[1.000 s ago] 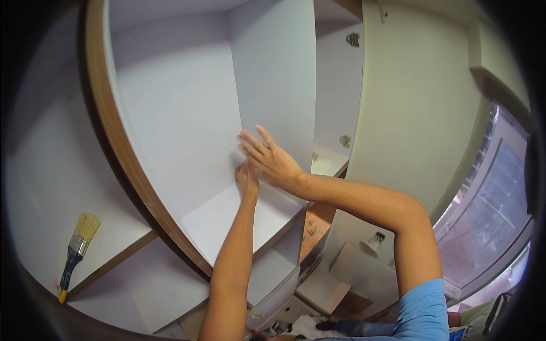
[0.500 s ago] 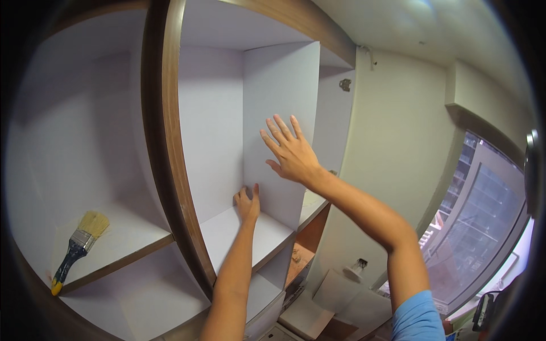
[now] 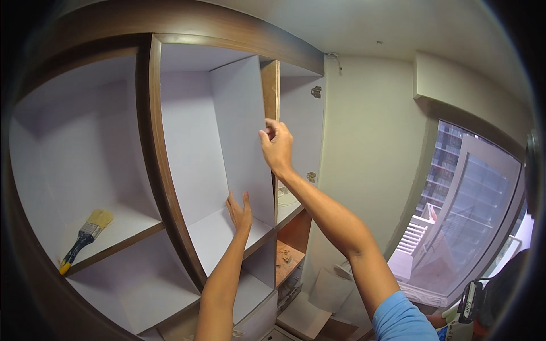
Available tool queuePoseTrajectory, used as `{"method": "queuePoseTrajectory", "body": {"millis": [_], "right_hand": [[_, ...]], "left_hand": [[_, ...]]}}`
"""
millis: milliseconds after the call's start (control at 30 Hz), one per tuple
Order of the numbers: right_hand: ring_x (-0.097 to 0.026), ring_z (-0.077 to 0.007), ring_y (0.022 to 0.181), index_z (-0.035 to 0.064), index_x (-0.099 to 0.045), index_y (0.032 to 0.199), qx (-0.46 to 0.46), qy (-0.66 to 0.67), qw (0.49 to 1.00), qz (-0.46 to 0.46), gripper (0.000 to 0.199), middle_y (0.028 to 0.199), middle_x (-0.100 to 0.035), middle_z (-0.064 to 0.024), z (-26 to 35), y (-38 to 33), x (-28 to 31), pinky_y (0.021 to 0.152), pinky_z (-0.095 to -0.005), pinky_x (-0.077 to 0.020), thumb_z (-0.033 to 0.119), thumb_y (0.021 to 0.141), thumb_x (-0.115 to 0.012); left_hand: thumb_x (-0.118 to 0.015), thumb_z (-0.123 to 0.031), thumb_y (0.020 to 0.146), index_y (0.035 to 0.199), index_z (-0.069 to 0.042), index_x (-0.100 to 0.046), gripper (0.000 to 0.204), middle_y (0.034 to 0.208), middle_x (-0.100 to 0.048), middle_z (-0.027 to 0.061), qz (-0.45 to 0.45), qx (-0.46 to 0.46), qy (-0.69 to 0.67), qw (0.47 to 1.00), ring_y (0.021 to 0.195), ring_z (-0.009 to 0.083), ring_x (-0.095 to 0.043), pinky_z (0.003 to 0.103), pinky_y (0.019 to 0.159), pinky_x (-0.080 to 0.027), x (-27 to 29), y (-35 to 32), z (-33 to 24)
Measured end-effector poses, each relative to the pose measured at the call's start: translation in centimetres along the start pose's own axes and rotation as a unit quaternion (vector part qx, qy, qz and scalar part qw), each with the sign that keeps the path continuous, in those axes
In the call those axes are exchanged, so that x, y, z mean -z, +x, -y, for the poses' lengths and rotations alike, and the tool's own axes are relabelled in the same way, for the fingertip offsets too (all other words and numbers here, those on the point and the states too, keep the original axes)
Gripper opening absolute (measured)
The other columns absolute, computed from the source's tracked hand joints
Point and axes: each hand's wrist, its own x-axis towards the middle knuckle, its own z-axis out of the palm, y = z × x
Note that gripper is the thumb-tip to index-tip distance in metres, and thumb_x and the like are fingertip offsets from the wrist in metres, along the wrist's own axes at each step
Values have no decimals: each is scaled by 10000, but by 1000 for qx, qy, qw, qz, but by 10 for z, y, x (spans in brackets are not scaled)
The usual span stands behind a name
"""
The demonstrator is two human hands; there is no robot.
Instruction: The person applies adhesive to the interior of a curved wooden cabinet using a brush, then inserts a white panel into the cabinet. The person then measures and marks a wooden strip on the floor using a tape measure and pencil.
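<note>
A tall white panel [image 3: 242, 108] stands upright in the middle cabinet compartment, its front edge apart from a raw wood divider edge [image 3: 271, 85] at the top. My right hand [image 3: 277, 149] is at the panel's front edge, about halfway up. Its fingers are curled around that edge, the thumb toward the panel's left face; the exact contact is partly hidden. Lower down, my left hand [image 3: 240, 215] lies against the panel's foot, just above the white shelf [image 3: 210, 241]. Its fingers point upward and are apart, holding nothing.
A paintbrush [image 3: 85, 238] with a dark, yellow-tipped handle rests on the left shelf, over its front edge. Brown frame posts [image 3: 165, 153] divide the compartments. Metal hinges [image 3: 315, 91] sit on the right side wall. Farther right is a window [image 3: 472, 210] with an open sash.
My right hand has gone from spread over the panel's face to curled at its front edge. The panel's top now shows a gap beside the wood divider. The view has shifted.
</note>
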Motion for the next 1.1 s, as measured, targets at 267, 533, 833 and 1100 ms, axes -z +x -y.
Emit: {"method": "queuePoseTrajectory", "body": {"millis": [267, 533, 833, 1100], "right_hand": [[-589, -177, 751, -58, -697, 1118, 139, 68, 987, -54, 223, 910, -582, -94, 53, -20, 15, 677, -308, -503, -26, 899, -664], [-568, -109, 764, -41, -696, 1116, 135, 27, 988, -65, 217, 932, -574, -53, 109, -36, 128, 669, -263, -486, -20, 901, -682], [-423, -52, 785, -8, -645, 1093, 65, 29, 972, -226, 135, 895, -487, 30, 116, -112, 196, 683, -197, -366, 84, 994, -650], [-564, -64, 831, 69, -649, 1202, -27, -20, 992, -123, 241, 919, -605, -17, 238, -198, 174, 710, -233, -485, 30, 964, -633]], "left_hand": [[-587, -586, 988, 1610, 7, -178, 952, 1635, -216, 289, 27, -143, -70, 987, 1534, 433, -206, 512, 1243, -224, 16, -50, -61], [-612, -483, 1015, 1602, 35, -165, 901, 1653, -206, 262, 33, -99, -210, 972, 1549, 370, -214, 473, 1255, -199, 44, -66, -96], [-656, -346, 1028, 1114, 7, -612, 366, 1001, -632, 46, 175, -75, -334, 923, 922, 122, -561, 277, 842, -456, 86, -72, -145], [-437, -392, 1096, 1437, 24, -472, 539, 1416, -542, 139, 222, 105, -444, 862, 1261, 270, -553, 420, 1095, -440, 58, -156, -11]]}}
